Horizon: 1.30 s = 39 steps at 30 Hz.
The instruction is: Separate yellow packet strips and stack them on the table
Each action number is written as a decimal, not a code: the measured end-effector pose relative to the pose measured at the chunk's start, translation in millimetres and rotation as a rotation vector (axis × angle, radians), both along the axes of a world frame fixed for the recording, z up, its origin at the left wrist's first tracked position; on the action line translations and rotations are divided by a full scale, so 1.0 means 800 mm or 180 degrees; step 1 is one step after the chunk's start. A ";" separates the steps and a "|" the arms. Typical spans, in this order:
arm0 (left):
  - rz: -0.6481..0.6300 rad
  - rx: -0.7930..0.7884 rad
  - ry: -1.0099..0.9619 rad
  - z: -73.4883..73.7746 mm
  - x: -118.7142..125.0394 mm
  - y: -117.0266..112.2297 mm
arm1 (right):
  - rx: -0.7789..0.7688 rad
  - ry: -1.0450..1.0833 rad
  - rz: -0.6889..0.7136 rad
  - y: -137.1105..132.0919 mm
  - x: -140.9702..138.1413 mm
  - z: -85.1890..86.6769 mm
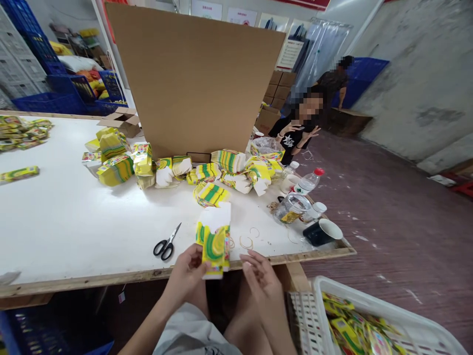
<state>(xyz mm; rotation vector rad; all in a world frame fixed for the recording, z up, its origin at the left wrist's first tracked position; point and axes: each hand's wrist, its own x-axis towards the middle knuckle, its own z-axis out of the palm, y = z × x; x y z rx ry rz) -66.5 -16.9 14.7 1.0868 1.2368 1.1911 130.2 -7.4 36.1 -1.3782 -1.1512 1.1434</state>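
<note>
My left hand (189, 271) grips a yellow and green printed carton (215, 249) at its lower left side, over the front edge of the table. White flaps stand out at the carton's top end. To the right of it, my right hand (261, 276) is raised with fingers apart and holds nothing. Thin rubber bands (246, 242) lie on the tabletop just beyond my right hand. A pair of black-handled scissors (167, 244) rests to the left. Behind the held carton is a bundle of flat cartons (211, 194).
Flattened carton bundles (201, 172) line the base of a tall cardboard sheet (199, 79). Bottles, a clear jar (291, 209) and a dark mug (322, 231) crowd the table's right edge. A white basket (384, 305) of packets stands at lower right. Two people are beyond the table.
</note>
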 end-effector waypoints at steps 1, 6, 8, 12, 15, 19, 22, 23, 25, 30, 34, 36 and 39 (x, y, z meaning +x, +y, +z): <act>-0.0217 -0.0027 -0.0310 0.005 0.006 -0.005 | -0.0032 0.0346 0.0066 0.001 -0.013 -0.002; -0.0470 0.0057 -0.1199 0.017 0.017 -0.013 | -0.0313 0.1202 0.0153 -0.004 -0.033 -0.011; -0.0425 -0.0043 -0.1627 0.017 0.017 -0.011 | -0.0455 0.1278 0.0329 -0.010 -0.035 -0.013; -0.0493 -0.0457 -0.2123 0.018 0.024 -0.010 | -0.0504 0.1376 0.0429 -0.019 -0.039 -0.015; -0.0244 -0.0472 -0.1984 0.020 0.031 -0.008 | -0.0416 0.1266 0.0392 -0.021 -0.039 -0.015; -0.0065 -0.0348 -0.1638 0.017 0.038 -0.004 | -0.0388 0.0921 0.0433 -0.023 -0.039 -0.021; -0.0025 -0.0253 -0.1356 0.006 0.042 -0.004 | -0.0348 0.0652 0.0333 -0.024 -0.039 -0.030; 0.0021 -0.0208 -0.1256 0.003 0.043 -0.005 | -0.0314 0.0583 0.0289 -0.024 -0.039 -0.032; 0.0121 -0.0098 -0.1090 -0.001 0.043 -0.008 | -0.0195 0.0445 0.0253 -0.023 -0.037 -0.033; -0.0278 0.0064 -0.0894 0.009 0.029 -0.014 | 0.0180 0.0302 0.0470 -0.019 -0.023 -0.015; -0.0851 0.0008 -0.1033 0.022 0.017 -0.014 | 0.0210 0.0401 0.0898 -0.011 -0.008 0.004; -0.1059 -0.0146 -0.1335 0.026 0.016 -0.016 | 0.0256 0.0341 0.1002 -0.006 -0.003 0.010; -0.1169 -0.0301 -0.1676 0.026 0.019 -0.021 | 0.0415 0.0119 0.0942 -0.001 -0.001 0.014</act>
